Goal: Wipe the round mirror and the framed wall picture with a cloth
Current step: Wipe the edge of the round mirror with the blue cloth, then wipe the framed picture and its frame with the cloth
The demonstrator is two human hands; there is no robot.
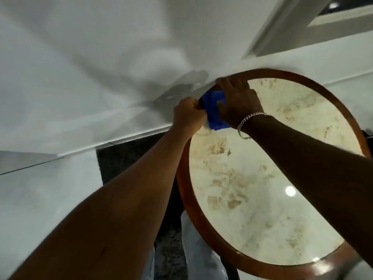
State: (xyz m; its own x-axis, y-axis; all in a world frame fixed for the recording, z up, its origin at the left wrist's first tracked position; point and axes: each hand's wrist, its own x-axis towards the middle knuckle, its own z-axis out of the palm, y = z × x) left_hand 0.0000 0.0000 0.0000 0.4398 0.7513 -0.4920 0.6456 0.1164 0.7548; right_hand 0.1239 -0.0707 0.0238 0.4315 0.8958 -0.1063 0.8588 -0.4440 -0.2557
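Note:
The round mirror [262, 178] has a brown wooden frame [193, 209] and leans against the white wall; its glass reflects a marbled surface and a bright light spot. A blue cloth [214, 110] lies folded over the frame's upper left part. My right hand [236, 100], with a silver bracelet on its wrist, presses flat on the cloth, fingers over the frame's top edge. My left hand [188, 114] is closed on the frame's edge just left of the cloth, touching it. The framed wall picture is not in view.
A white wall [101, 67] fills the left and top. A white door or window frame [282, 33] runs at the top right. A dark rug [131, 158] lies under the mirror on pale floor tiles [40, 199]. My light trousers [197, 249] show below.

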